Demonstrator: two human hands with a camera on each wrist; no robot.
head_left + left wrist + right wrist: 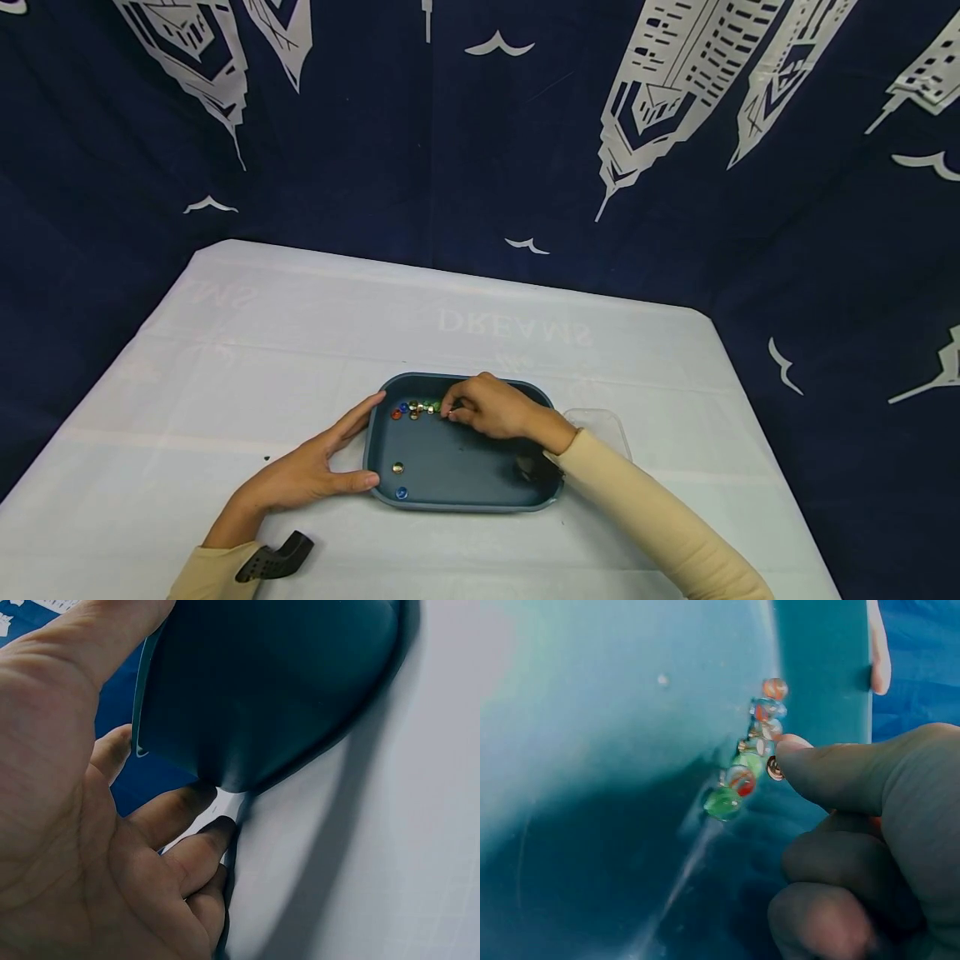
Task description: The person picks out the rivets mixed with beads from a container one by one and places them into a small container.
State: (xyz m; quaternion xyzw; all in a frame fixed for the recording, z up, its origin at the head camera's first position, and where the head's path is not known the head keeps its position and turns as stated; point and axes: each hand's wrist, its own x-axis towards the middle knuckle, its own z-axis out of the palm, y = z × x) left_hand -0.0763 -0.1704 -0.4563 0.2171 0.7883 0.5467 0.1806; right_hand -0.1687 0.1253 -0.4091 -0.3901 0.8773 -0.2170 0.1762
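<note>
A dark blue-green tray (480,492) lies on the white-covered table. My left hand (307,471) spans its left end, straight thumb at the rim near the front corner and fingers along the rim towards the back corner. Glass marbles (415,407) in red, blue, gold and green form a row inside, by the back wall. At the row's right end my right hand (491,406) reaches in with curled fingers, pinching a brownish marble (775,768) at the thumb tip; its index fingertip is hidden. Towards the front left lie a gold marble (397,468) and a blue marble (402,492).
A clear plastic container or lid (603,427) lies right of the tray, partly behind the right forearm. A black curved band piece (277,558) sits at the left wrist. Dark blue patterned cloth (450,150) hangs behind the table.
</note>
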